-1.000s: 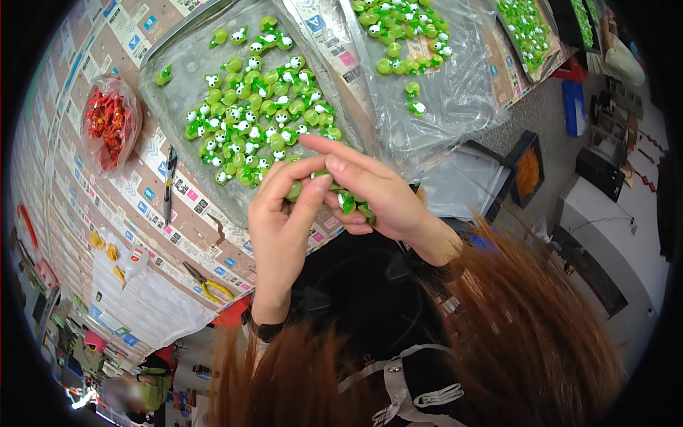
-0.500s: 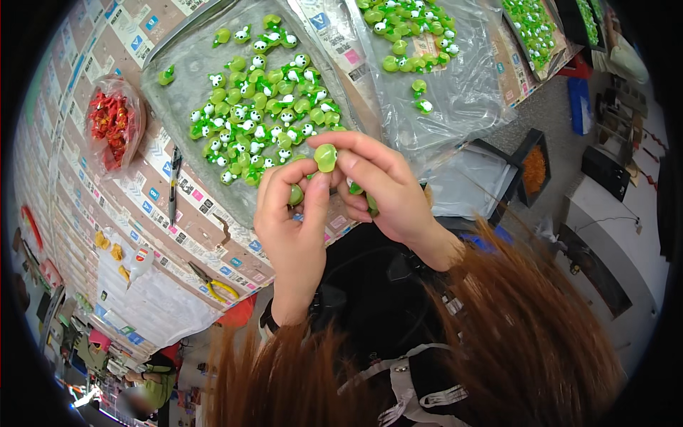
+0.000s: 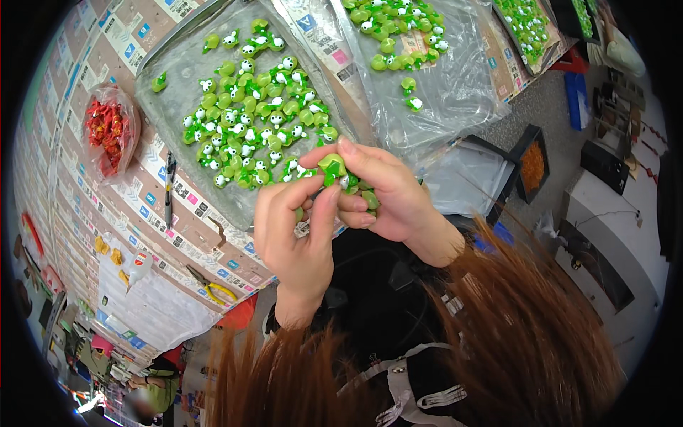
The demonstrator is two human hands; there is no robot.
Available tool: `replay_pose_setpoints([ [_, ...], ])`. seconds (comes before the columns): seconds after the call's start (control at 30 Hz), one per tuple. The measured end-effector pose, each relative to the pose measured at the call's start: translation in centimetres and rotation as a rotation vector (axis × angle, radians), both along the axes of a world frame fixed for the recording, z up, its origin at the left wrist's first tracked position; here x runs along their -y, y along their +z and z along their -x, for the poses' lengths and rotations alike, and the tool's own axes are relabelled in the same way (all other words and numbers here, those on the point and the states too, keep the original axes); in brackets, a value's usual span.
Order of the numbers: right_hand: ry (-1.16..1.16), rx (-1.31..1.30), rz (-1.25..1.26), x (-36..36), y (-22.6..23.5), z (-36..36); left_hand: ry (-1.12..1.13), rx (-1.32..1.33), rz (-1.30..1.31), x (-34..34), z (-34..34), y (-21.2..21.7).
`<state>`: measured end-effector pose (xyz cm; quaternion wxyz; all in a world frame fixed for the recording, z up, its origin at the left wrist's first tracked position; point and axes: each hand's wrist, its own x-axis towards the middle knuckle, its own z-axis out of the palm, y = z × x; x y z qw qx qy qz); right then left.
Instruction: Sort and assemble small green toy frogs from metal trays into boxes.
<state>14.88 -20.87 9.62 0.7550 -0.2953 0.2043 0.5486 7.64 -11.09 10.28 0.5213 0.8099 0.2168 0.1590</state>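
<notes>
My right hand (image 3: pixel 398 196) pinches a small green figurine (image 3: pixel 331 165) between thumb and forefinger; its translucent yellow-green round part is on top. More green figurines (image 3: pixel 370 199) are tucked against the lower fingers of that hand. My left hand (image 3: pixel 295 235) is closed, its thumb and forefinger touching the underside of the pinched figurine. Part of another green piece (image 3: pixel 304 213) shows between the left fingers, mostly hidden. Just beyond both hands lies a grey tray (image 3: pixel 169 121) with many similar green figurines (image 3: pixel 263 107) with white bulging eyes.
A plastic-lined tray (image 3: pixel 455 107) with more figurines stands to the right. On the left are a bag of red pieces (image 3: pixel 110 135), a pen (image 3: pixel 169 188), a glue bottle (image 3: pixel 140 266) and yellow-handled pliers (image 3: pixel 212 285). A bin of orange pieces (image 3: pixel 532 167) sits far right.
The pinched figurine has been turned, so its darker green part now shows below the round part. Both hands have shifted slightly, and the view has moved a little.
</notes>
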Motion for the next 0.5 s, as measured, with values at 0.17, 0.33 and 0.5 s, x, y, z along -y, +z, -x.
replay_pose_setpoints([
  [0.17, -0.003, -0.001, -0.018, -0.1, 0.1, 0.3, -0.016, 0.072, -0.077, -0.1, 0.0, 0.3],
  [0.33, -0.021, 0.026, 0.017, -0.5, 0.6, 0.2, 0.188, -0.071, -0.049, -0.6, 0.4, 0.2],
  [0.5, -0.042, 0.048, 0.07, -0.3, 0.6, 0.4, -0.11, -0.188, 0.163, -1.1, -0.2, 0.8],
])
